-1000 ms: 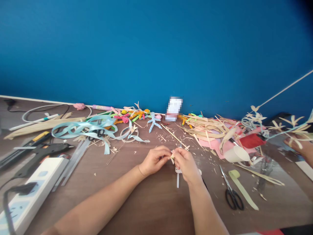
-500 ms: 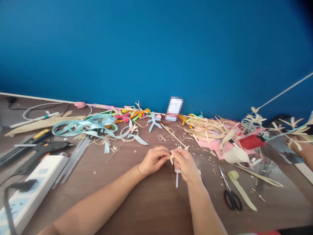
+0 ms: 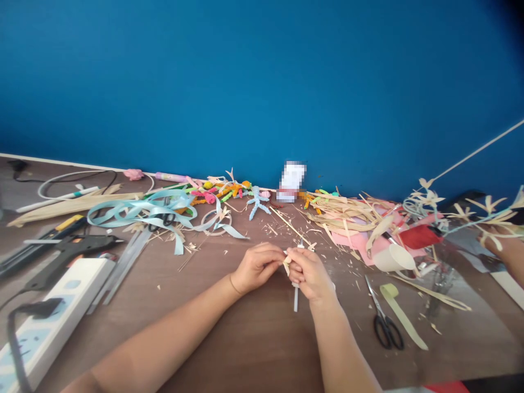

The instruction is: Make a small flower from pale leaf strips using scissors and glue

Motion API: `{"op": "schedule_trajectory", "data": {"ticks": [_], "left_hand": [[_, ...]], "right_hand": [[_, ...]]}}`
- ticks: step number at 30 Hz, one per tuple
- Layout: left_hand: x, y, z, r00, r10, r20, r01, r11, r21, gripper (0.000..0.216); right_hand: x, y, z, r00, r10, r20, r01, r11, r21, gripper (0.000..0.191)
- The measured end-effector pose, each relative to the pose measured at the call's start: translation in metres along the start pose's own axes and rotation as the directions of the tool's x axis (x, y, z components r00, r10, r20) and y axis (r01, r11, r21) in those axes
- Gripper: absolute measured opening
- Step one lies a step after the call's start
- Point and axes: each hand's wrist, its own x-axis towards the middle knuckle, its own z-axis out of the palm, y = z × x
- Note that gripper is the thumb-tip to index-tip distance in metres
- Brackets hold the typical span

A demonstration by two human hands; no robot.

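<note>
My left hand [image 3: 257, 266] and my right hand [image 3: 311, 273] meet at the middle of the brown table [image 3: 254, 344]. Both pinch a small pale straw-coloured strip [image 3: 287, 264] between their fingertips. A thin whitish stick [image 3: 295, 297] lies on the table under my right hand, pointing toward me. Both hands have their fingers closed on the little piece.
Black scissors [image 3: 383, 323] and a pale green strip [image 3: 401, 314] lie to the right. A glue gun [image 3: 67, 252], a white power strip [image 3: 49, 322] and light blue ribbon [image 3: 151, 213] sit left. Dried straw strips [image 3: 347, 215] pile by the blue wall. Another person's hand [image 3: 510, 248] is at the far right.
My hands have barely shifted, still working the small strip; the view has drifted slightly.
</note>
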Motion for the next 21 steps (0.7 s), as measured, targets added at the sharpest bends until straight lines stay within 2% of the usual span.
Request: {"op": "schedule_trajectory", "data": {"ticks": [5,8,15,21], "left_hand": [[0.0001,-0.005,0.0023,0.974,-0.134,-0.185,0.127,0.991,-0.048,0.012],[0.001,-0.0088,0.0023,0.949,-0.156,-0.273,0.148,0.988,-0.047,0.009],[0.0012,-0.0084,0.0014,0.961,-0.125,-0.247,0.114,0.992,-0.056,0.012],[0.0031,-0.0054,0.0022,0.961,-0.152,-0.23,0.139,0.988,-0.074,0.01]], "right_hand": [[-0.0041,-0.0046,0.0013,0.998,-0.061,-0.023,0.063,0.995,0.073,0.028],[-0.0069,-0.0057,0.0026,0.997,-0.078,-0.02,0.079,0.995,0.062,0.028],[-0.0072,-0.0017,0.0083,0.99,0.044,0.135,-0.044,0.999,-0.008,0.026],[-0.0055,-0.0017,0.0099,0.993,0.053,0.106,-0.052,0.999,-0.015,0.018]]}}
